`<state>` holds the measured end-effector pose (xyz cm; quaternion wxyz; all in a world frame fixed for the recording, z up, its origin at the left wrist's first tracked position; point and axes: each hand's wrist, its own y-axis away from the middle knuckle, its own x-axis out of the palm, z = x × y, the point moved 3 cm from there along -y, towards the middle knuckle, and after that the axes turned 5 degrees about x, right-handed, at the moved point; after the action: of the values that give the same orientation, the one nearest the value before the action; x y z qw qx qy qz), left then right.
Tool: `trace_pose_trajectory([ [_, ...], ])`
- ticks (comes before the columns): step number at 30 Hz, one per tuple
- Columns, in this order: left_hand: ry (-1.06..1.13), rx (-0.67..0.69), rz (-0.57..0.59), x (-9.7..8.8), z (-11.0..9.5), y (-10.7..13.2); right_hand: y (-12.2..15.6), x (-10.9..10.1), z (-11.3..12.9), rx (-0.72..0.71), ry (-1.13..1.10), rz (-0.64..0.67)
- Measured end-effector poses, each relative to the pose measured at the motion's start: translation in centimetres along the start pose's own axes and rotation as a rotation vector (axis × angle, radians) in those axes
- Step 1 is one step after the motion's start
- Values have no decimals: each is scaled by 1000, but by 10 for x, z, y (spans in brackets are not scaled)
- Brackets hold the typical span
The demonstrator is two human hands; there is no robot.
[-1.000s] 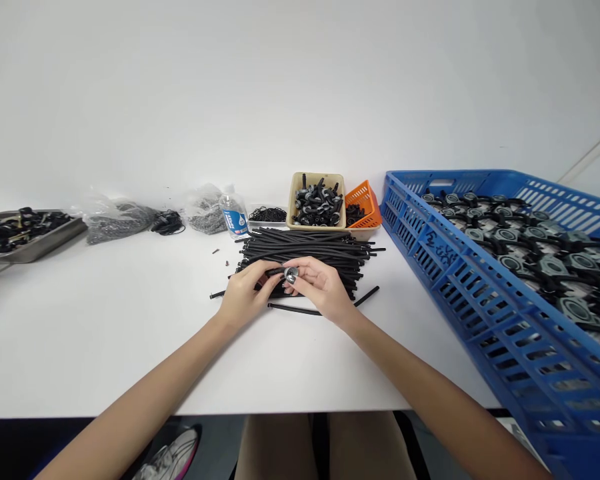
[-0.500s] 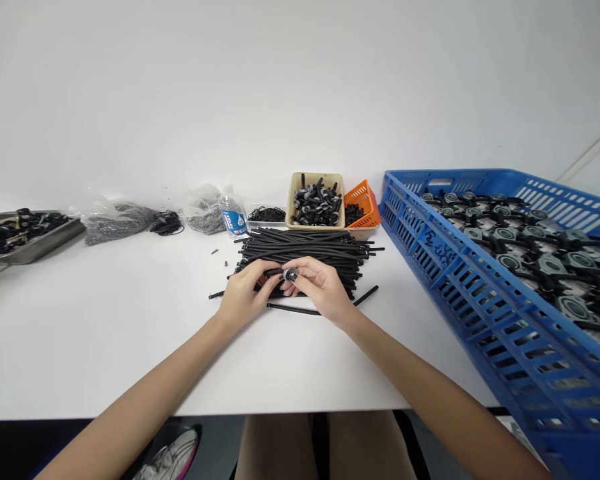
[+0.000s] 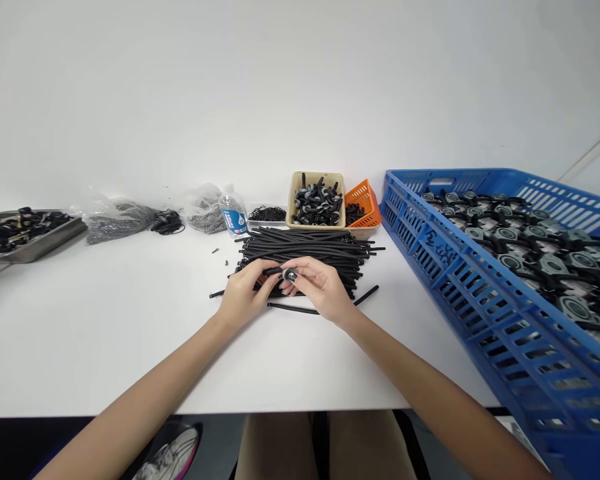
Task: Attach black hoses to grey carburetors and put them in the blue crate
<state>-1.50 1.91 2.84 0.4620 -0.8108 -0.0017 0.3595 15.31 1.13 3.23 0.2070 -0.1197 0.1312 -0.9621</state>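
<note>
Both hands meet over the near side of a pile of black rubber tubes [image 3: 305,247]. Between them is a small black fitting with a grey ring [image 3: 289,274]. My left hand [image 3: 247,287] pinches the fitting's black stem with thumb and fingers. My right hand [image 3: 323,283] grips the ring end, its thumb pressed against the side. The far side of the fitting is hidden by the fingers. One loose black tube [image 3: 295,308] lies on the table just under the hands, partly covered by my right hand.
A cream bin [image 3: 290,200] of similar fittings stands behind the pile, beside an orange basket [image 3: 364,195]. A large blue crate [image 3: 450,267] of grey-and-black parts fills the right. Leftward are a water bottle [image 3: 234,213], plastic bags [image 3: 115,220] and a metal tray [image 3: 55,243].
</note>
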Motion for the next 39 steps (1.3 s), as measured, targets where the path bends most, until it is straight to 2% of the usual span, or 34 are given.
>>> trace_pose_trajectory([
  [15, -23, 29, -78, -4, -3, -1, 0, 1, -3, -41, -46, 42],
  [39, -61, 53, -86, -5, -4, -1, 0, 1, 1, -52, -30, 22],
])
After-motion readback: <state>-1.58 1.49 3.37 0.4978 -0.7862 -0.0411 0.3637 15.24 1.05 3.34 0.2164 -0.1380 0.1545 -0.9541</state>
